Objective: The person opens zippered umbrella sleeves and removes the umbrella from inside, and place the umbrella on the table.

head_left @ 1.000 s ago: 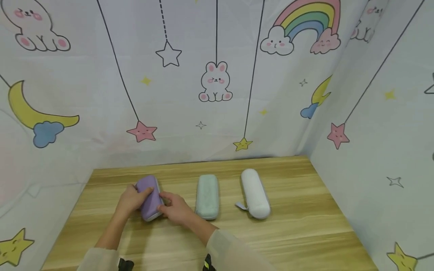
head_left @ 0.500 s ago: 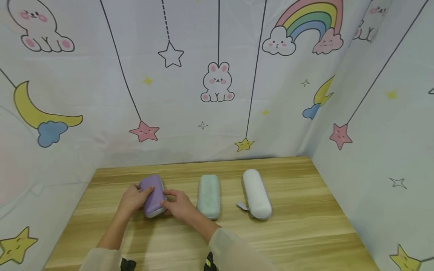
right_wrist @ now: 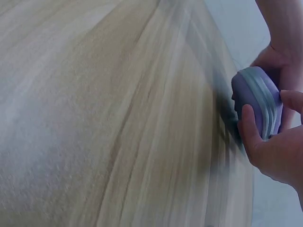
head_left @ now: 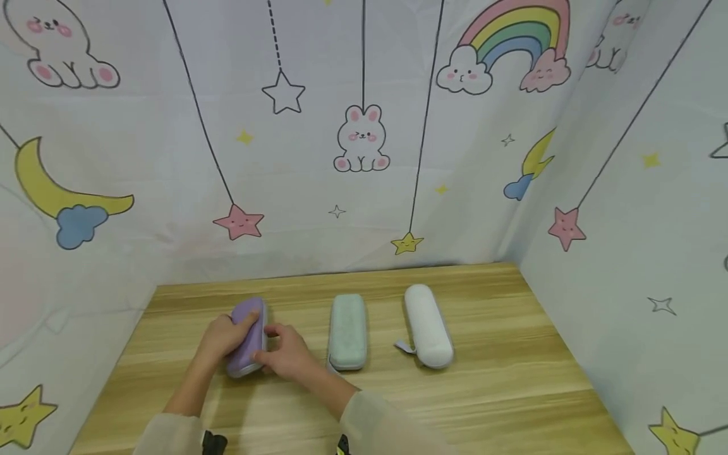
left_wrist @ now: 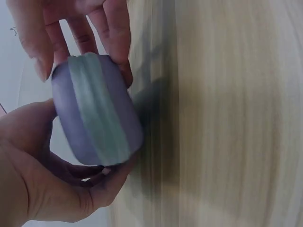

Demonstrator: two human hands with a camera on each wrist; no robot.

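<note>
A purple zip case is gripped at its left side by my left hand, the thumb lying over its top. My right hand holds the case's right side between thumb and fingers. The left wrist view looks onto one end of the case, where a grey-green band runs between two purple halves. In the right wrist view, the right hand's fingers and thumb sit on both sides of the case. The case is tilted, with a shadow on the wood beside it.
A mint green case lies right of the hands on the wooden table. Farther right is a white case with a grey strap. A printed cloth wall stands behind the table, and another borders its right side.
The purple case has tipped, and its near end has swung left and closer to me. My right hand has followed it leftward. The mint and white cases stay in place.
</note>
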